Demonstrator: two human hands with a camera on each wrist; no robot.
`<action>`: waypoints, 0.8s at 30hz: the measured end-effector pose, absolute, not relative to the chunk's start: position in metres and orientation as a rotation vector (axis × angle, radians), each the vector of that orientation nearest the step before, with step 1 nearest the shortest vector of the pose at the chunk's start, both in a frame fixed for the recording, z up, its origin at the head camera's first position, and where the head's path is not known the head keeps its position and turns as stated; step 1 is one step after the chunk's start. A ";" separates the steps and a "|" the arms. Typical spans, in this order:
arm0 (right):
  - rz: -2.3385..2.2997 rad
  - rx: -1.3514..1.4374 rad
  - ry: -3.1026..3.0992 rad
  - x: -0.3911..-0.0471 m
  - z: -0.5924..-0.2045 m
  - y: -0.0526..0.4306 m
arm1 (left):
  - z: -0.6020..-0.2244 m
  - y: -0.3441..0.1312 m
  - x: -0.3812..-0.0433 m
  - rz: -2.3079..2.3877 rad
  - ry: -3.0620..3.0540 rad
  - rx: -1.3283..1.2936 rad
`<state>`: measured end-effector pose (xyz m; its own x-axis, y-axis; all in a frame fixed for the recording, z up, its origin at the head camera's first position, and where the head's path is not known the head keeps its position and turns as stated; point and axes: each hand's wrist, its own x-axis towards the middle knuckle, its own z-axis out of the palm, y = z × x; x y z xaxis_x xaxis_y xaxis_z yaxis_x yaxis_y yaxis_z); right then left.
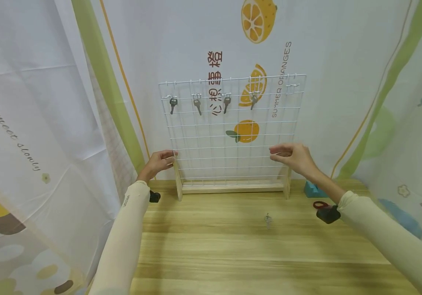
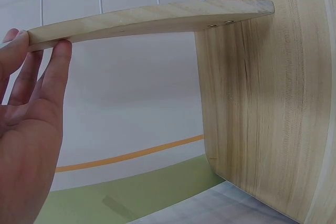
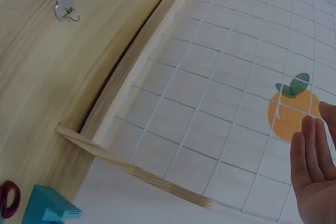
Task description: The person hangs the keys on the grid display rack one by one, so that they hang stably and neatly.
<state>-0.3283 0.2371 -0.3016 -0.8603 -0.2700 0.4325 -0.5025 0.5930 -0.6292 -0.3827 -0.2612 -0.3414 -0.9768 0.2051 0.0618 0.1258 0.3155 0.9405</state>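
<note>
A white wire grid rack [image 1: 233, 157] stands upright on a wooden base. My left hand [image 1: 160, 161] pinches the top of its left wooden side post [image 2: 147, 17] between thumb and fingers. Near the grid's lower right part, my right hand [image 1: 295, 157] is raised with its fingers fairly straight, holding nothing. Several keys [image 1: 227, 104] hang from white hooks along the upper rows. At the top right is another white hook [image 1: 293, 85], with no key visible on it. A loose silver key [image 3: 64, 3] with a small ring lies on the table before the rack.
Right of the rack, a teal block-like object [image 1: 313, 189] and red-handled scissors [image 1: 320, 205] lie on the wooden table [image 1: 211, 254]. A white curtain printed with oranges [image 1: 247, 131] hangs close behind the rack, and printed cloth hangs on both sides.
</note>
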 end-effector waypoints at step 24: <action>1.105 0.596 -2.598 -0.319 -0.349 0.256 | -0.340 -0.261 -0.381 1.764 2.500 0.315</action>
